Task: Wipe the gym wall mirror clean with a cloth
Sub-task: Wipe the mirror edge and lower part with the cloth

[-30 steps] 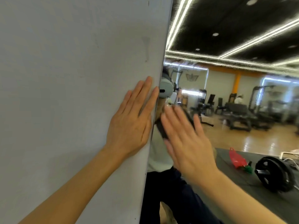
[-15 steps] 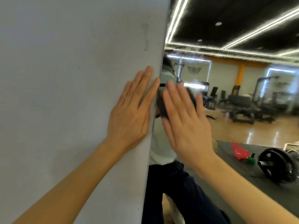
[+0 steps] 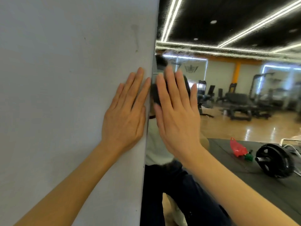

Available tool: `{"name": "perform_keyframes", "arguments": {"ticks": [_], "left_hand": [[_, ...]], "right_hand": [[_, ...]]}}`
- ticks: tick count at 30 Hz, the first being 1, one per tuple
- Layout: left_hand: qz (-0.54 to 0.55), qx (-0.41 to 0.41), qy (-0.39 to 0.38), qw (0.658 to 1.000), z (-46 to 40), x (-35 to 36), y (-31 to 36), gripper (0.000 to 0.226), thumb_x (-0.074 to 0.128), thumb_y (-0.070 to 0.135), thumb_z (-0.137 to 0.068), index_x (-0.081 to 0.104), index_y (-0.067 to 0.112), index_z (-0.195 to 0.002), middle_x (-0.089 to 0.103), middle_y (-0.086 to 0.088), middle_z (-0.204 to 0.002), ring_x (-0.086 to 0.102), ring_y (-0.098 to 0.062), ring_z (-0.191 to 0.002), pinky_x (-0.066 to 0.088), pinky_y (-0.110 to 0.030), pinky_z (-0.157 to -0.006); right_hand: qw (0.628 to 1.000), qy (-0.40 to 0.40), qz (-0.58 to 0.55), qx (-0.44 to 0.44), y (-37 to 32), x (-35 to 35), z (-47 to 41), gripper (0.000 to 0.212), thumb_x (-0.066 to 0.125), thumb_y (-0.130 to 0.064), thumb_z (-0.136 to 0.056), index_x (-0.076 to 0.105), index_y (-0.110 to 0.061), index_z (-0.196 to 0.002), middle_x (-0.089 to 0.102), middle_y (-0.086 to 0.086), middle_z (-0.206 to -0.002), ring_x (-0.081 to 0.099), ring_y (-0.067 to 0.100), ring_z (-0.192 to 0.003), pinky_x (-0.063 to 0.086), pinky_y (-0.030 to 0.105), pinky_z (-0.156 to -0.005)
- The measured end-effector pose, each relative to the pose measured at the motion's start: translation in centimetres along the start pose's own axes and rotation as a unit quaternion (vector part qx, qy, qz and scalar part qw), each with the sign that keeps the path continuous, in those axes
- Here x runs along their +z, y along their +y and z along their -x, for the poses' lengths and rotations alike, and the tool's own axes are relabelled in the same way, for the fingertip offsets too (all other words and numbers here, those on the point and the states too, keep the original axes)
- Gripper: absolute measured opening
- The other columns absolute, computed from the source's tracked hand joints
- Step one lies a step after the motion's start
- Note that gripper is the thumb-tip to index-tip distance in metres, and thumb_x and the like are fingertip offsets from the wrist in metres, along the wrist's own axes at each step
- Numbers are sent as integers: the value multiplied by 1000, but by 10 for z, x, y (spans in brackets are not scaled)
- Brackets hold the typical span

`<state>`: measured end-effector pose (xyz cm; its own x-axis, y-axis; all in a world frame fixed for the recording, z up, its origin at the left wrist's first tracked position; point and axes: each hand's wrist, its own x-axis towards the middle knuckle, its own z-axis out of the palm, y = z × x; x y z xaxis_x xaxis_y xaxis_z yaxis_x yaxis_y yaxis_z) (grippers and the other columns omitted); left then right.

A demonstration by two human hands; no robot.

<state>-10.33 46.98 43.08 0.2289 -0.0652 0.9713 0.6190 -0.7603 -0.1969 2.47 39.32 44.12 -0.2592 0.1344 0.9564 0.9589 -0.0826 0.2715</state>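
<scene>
1. While our right hand [image 3: 177,115] lies flat with fingers straight, pressing a dark cloth [image 3: 186,85] against the mirror [image 3: 244,98], our left hand [image 3: 125,111] rests open-palmed on the grey wall [image 3: 65,79] just beside the mirror's edge, holding nothing.

2. Only dark slivers of the cloth show past our fingertips and at the thumb side. It sits on the glass right at the mirror's left border, touching or nearly touching the wall corner.

3. We judge the step in hand to be working the strip along this edge. To do it well, we should keep the whole palm spread over the cloth so pressure is even, not just at the fingertips.

4. We would run the strokes parallel to the border and overlap them, since grime tends to gather where glass meets wall.

5. Because nothing pinches the cloth, it could slip or bunch under the palm. A steady push into the glass should hold it.

6. The left hand is a useful brace. We should keep it on the wall and off the glass, so no fresh prints land there.

7. Reflected in the glass are a weight plate [image 3: 275,160] and a red bag [image 3: 237,148] on a dark mat. How much of the mirror is already clean we cannot tell.
</scene>
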Motion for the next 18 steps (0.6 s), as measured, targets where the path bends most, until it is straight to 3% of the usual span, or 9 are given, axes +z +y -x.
{"name": "perform_keyframes", "arguments": {"ticks": [3,5,9,12,14,16,18], "left_hand": [[-9,-4,-4,1000,-1,1,-1,58,25,26,-106,20,-1,-157,19,-18,-165,11,-20,-154,4,-32,-127],[-25,9,-9,1000,1,0,-2,58,26,28,-106,20,1,-158,17,-18,-165,10,-23,-155,4,-34,-127],[-38,19,-11,999,1,0,-1,59,30,28,-106,18,4,-158,17,-18,-166,12,-29,-155,5,-36,-127],[-43,20,-10,999,1,1,-2,60,29,30,-106,16,4,-159,15,-17,-166,9,-27,-155,4,-36,-127],[-46,20,-11,999,2,2,-1,59,26,31,-107,15,5,-159,13,-16,-166,7,-24,-155,3,-36,-127],[-37,15,-13,999,1,2,0,59,25,31,-107,16,5,-159,12,-15,-166,4,-21,-155,2,-34,-127],[-34,8,-15,999,1,1,0,59,26,31,-107,18,4,-159,14,-17,-166,4,-21,-155,1,-34,-127]], "right_hand": [[999,17,0,-35,7,2,-28,50,39,-21,-106,34,-10,-155,31,16,-161,25,33,-150,4,44,-124],[999,7,28,-33,32,-7,-16,52,40,-21,-106,30,-9,-156,29,17,-162,22,33,-151,0,42,-124],[984,23,44,171,97,-34,29,56,28,-25,-108,15,-6,-159,15,16,-167,9,29,-154,-5,45,-125],[962,63,50,262,77,-28,32,57,28,-26,-107,16,-2,-158,16,18,-166,10,32,-153,-3,50,-123],[974,44,59,213,32,-9,22,62,30,-28,-103,13,-3,-157,17,18,-165,11,31,-152,-6,44,-123],[994,12,44,102,-11,9,20,62,30,-28,-103,11,-3,-156,16,15,-165,11,28,-151,-6,43,-124],[999,-14,23,23,-16,10,25,57,32,-27,-105,16,-4,-155,17,11,-164,15,27,-152,-4,42,-125]]}}
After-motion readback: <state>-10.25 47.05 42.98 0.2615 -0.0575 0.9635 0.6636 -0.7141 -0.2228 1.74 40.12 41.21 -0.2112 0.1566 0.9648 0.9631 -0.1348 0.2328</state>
